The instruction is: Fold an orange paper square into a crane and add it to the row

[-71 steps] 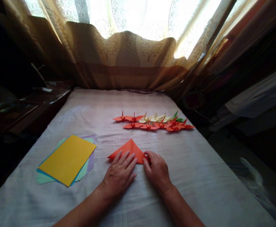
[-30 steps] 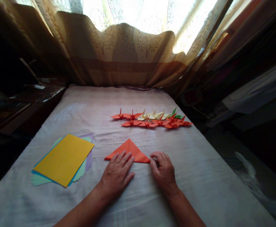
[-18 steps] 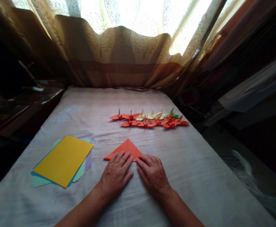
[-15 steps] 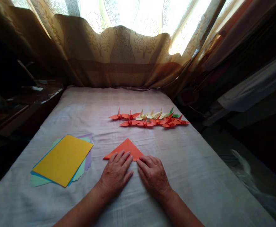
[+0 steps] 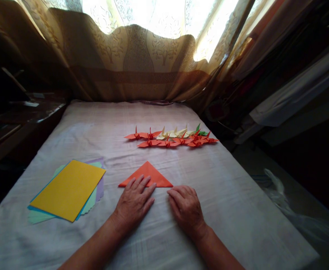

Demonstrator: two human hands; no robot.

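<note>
An orange sheet of paper (image 5: pixel 155 177), folded into a triangle, lies flat on the cloth with its peak pointing away from me. My left hand (image 5: pixel 133 200) rests on its lower edge, fingers stretched out and pressing it down. Just below the triangle's right corner is my right hand (image 5: pixel 186 208), its fingers curled together. That corner shows uncovered, and I see nothing held in the right hand.
Left of my hands lies a stack of coloured paper, a yellow sheet (image 5: pixel 68 189) on top. Several folded paper cranes (image 5: pixel 167 143), orange, cream and green, stand in rows farther back. A patterned curtain (image 5: pixel 136 56) hangs behind the cloth-covered surface (image 5: pixel 102 120).
My right hand has slid off the triangle's lower edge past its right corner, and its fingers have curled in. The left hand stays on the paper. The whole view has shifted slightly.
</note>
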